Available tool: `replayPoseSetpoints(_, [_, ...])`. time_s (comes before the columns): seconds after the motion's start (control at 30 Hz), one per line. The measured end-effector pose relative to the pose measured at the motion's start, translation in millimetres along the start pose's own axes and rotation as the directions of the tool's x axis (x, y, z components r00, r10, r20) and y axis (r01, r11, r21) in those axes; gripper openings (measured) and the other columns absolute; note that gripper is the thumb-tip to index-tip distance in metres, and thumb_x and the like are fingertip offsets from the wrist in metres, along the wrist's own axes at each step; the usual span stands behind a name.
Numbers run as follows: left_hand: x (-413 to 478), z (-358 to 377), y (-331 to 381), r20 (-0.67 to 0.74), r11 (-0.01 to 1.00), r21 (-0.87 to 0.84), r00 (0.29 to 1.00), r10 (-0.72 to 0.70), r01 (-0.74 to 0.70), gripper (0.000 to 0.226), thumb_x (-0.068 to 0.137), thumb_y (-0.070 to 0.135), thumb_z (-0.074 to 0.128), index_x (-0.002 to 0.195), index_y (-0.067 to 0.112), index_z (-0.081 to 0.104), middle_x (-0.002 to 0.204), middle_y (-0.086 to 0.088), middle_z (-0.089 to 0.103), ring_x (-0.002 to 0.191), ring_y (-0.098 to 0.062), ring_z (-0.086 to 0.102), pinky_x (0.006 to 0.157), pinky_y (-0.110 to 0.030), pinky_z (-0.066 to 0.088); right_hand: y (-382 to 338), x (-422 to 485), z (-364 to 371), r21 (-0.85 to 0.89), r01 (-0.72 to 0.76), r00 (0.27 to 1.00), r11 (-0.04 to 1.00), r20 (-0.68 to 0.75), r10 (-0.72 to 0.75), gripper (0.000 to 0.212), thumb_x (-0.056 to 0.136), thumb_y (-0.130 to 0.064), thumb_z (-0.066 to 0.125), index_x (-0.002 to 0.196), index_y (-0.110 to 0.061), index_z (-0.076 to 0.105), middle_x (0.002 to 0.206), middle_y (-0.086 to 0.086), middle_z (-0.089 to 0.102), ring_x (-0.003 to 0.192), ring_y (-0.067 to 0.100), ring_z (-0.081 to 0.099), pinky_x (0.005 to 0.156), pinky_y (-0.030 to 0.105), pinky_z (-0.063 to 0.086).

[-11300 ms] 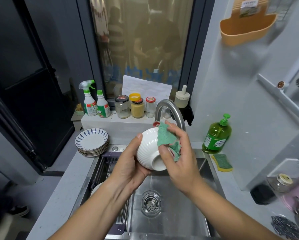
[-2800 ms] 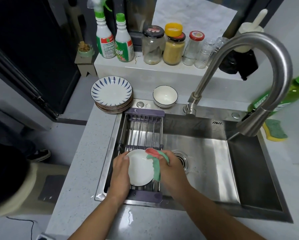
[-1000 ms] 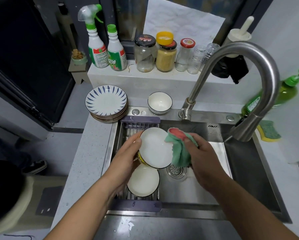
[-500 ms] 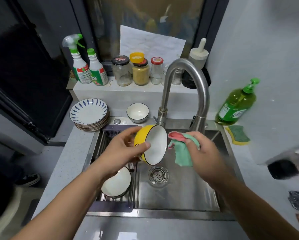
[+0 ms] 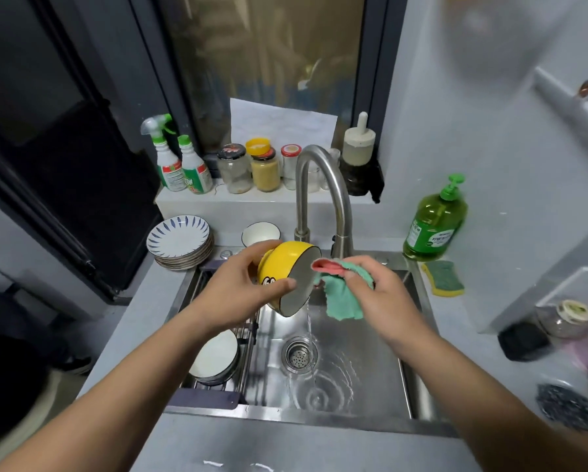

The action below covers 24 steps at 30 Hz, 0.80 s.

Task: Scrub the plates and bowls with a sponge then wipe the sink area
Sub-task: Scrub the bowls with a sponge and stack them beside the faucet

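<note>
- Although partly covered by both forearms: steel sink, lower centre of frame, basin wet, thin water stream from under the bowl's rim down to just right of the drain.
- Curved steel faucet, centre frame, behind the hands, spout end hidden by the cloth.
- Left hand, centre frame, over the sink's left half, fingers and thumb curled round the yellow bowl, thumb tip at its rim.
- Right hand, centre right, over the basin, gripping a bunched green cloth with a pink edge.
- Green soap bottle, right of the faucet, upright on the counter.
- Stack of blue-patterned plates, left of centre, on the counter by the sink's back left corner.
- Yellow bowl tipped on its side, above the basin, opening facing right toward the cloth; cloth touching the rim.
- White bowl, lower left of centre, lying in the wire rack across the sink's left side.
- Small white bowl, between plate stack and faucet base, upright.
- Yellow-green sponge, right of the sink, flat on the counter, just below the soap bottle.
</note>
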<state>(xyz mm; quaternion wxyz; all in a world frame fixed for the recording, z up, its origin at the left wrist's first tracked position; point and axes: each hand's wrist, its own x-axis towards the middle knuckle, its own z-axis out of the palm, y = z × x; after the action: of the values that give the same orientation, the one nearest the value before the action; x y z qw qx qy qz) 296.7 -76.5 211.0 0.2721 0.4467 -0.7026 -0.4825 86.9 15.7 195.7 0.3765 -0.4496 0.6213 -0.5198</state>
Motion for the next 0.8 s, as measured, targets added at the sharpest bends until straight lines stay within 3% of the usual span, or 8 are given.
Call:
replayPoseSetpoints(0.17, [-8.8,1.9,15.7,0.035,0.962,-0.26,0.997,-0.075,0.082,0.052,0.088,0.015,0.079,0.136,0.026,0.061,0.112,-0.009,0.073,0.082,-0.011,0.072,0.067,-0.028,0.059,-11.7,5.8,7.0,0.042,0.113,0.989,0.993,0.088,-0.116,0.024,0.1,-0.017,0.053,0.107,-0.034,0.069,0.109,-0.007,0.072,0.106,0.015,0.066,0.097,0.042,0.051])
replayPoseSetpoints(0.27, [-12.4,-2.8,23.4,0.026,0.94,-0.329,0.996,-0.084,0.088,0.038,0.09,0.021,0.077,0.126,0.03,0.068,0.107,-0.011,0.073,0.081,-0.019,0.071,0.073,-0.039,0.062,-19.9,12.1,16.5,-0.195,0.374,0.918,0.907,0.214,-0.333,0.03,0.098,-0.026,0.046,0.122,-0.021,0.063,0.139,-0.009,0.057,0.132,0.005,0.048,0.114,0.03,0.036])
replayPoseSetpoints(0.4, [-12.6,-19.2,30.3,-0.027,0.927,-0.373,0.999,-0.038,0.025,0.032,0.089,0.024,0.079,0.118,0.036,0.072,0.108,-0.018,0.071,0.082,-0.019,0.071,0.079,-0.048,0.063,-15.4,19.4,17.6,-0.647,0.654,0.756,0.392,0.539,-0.371,0.054,0.097,-0.046,0.029,0.136,-0.021,0.056,0.154,0.0,0.042,0.15,0.023,0.016,0.121,0.048,0.015])
replayPoseSetpoints(0.57, [-9.1,-26.1,38.7,-0.089,0.937,-0.335,0.993,0.076,-0.101,0.058,0.077,0.034,0.085,0.131,0.033,0.065,0.113,-0.018,0.071,0.09,-0.021,0.066,0.075,-0.048,0.059,-22.7,17.6,23.8,-0.754,0.656,0.705,0.001,0.613,-0.356,0.071,0.082,-0.042,0.042,0.146,-0.01,0.044,0.155,0.009,0.038,0.154,0.029,0.005,0.124,0.05,0.005])
replayPoseSetpoints(0.63, [-7.6,-23.5,40.0,-0.134,0.937,-0.321,0.986,0.096,-0.135,0.065,0.073,0.04,0.086,0.133,0.035,0.063,0.112,-0.012,0.074,0.092,-0.018,0.069,0.074,-0.044,0.06,-27.6,10.8,37.9,-0.75,0.652,0.732,0.113,0.584,-0.352,0.074,0.074,-0.036,0.046,0.142,-0.008,0.044,0.151,0.008,0.04,0.152,0.027,0.014,0.124,0.047,0.009])
replayPoseSetpoints(0.7, [-7.1,-21.6,37.3,-0.161,0.938,-0.312,0.982,0.103,-0.149,0.07,0.07,0.044,0.086,0.135,0.034,0.062,0.112,-0.012,0.074,0.091,-0.016,0.069,0.073,-0.04,0.059,-35.6,1.3,54.9,-0.632,0.559,0.825,0.537,0.493,-0.277,0.06,0.073,-0.03,0.048,0.129,-0.009,0.05,0.138,0.005,0.046,0.139,0.025,0.035,0.119,0.043,0.026])
replayPoseSetpoints(0.77, [-8.3,-22.3,33.8,-0.159,0.922,-0.362,0.984,0.082,-0.135,0.064,0.074,0.038,0.085,0.134,0.031,0.063,0.112,-0.02,0.072,0.089,-0.02,0.067,0.073,-0.043,0.057,-47.1,-4.5,68.7,-0.235,0.324,0.876,0.916,0.441,-0.196,0.037,0.081,-0.02,0.053,0.116,-0.009,0.055,0.118,0.009,0.056,0.116,0.028,0.056,0.104,0.044,0.046])
replayPoseSetpoints(0.8, [-9.0,-23.4,32.7,-0.143,0.909,-0.399,0.987,0.069,-0.122,0.058,0.077,0.035,0.084,0.132,0.03,0.065,0.112,-0.024,0.07,0.088,-0.023,0.066,0.074,-0.045,0.056,-49.2,-5.3,72.5,-0.047,0.23,0.88,0.972,0.436,-0.188,0.031,0.087,-0.013,0.056,0.118,-0.008,0.056,0.114,0.011,0.061,0.108,0.027,0.061,0.098,0.041,0.05])
